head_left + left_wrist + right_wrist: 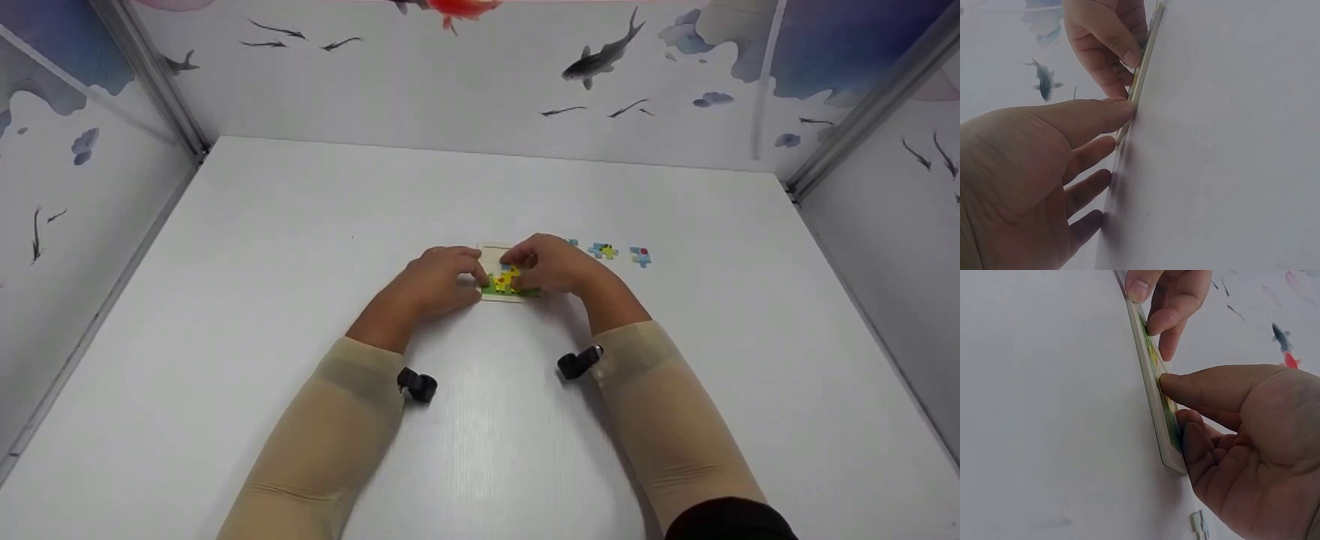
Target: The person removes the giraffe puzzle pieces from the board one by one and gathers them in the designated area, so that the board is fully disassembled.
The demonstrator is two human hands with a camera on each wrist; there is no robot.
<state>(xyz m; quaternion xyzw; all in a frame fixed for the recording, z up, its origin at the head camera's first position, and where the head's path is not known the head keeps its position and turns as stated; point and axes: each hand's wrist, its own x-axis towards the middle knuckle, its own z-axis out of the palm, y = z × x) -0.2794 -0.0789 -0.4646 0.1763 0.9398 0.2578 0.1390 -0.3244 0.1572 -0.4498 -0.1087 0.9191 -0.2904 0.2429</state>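
A small jigsaw puzzle board [491,297] with a pale wooden frame lies flat on the table. Inside it are joined pieces showing a yellow animal picture [500,283] over green ground. My left hand [442,281] holds the board's near left corner, thumb on the near edge and index finger over the left side; its other fingertips rest on the table [1213,157]. From the right, my right hand [559,266] reaches over the board, its thumb and index finger around a blue-topped puzzle piece [505,267]. The curled fingers hide the board's right side.
Right of the board lie loose puzzle pieces: a blue and yellow piece [604,250], a blue piece with a red spot [640,256], and one partly hidden behind my right hand. White panels [450,97] printed with fish surround the table's back and sides.
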